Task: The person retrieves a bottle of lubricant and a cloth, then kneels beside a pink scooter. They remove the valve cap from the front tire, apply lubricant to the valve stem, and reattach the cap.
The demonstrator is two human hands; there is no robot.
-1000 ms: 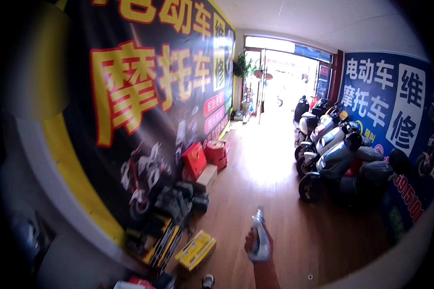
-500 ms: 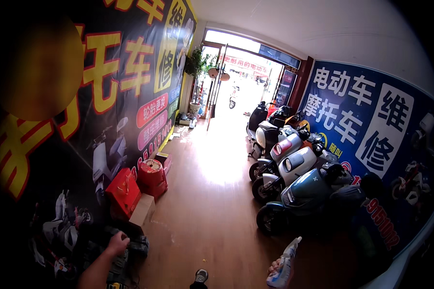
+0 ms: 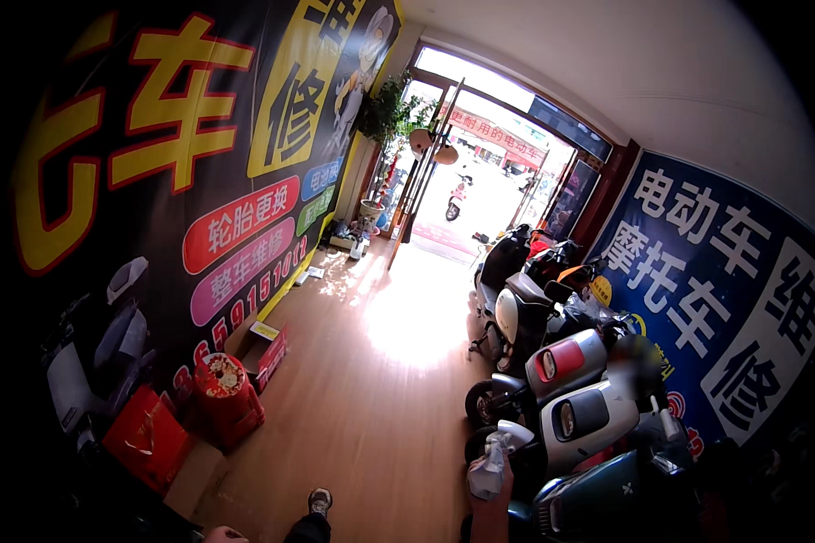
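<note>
A pale bottle [image 3: 487, 472] with a whitish top is in my right hand [image 3: 494, 500], low and right of centre, in front of the parked scooters. The fingers are mostly hidden behind it, and its outline looks smeared. My right forearm rises from the lower edge below it. Of my left hand [image 3: 225, 536], only a small part shows at the bottom edge, left of my shoe [image 3: 320, 500]; its fingers are cut off by the frame. A cardboard box [image 3: 196, 480] and a red gift bag [image 3: 149, 439] are nearest to it.
Several scooters [image 3: 589, 412] stand in a row along the right wall. A red round container [image 3: 228, 398] and an open red box [image 3: 270, 348] sit by the left banner wall. The wooden floor [image 3: 362, 434] runs to an open glass door [image 3: 426, 163], with a potted plant [image 3: 389, 113] beside it.
My view has shifted forward and turned left. My left hand has dropped almost out of the frame. The bottle in my right hand has come up and left, closer to the scooters.
</note>
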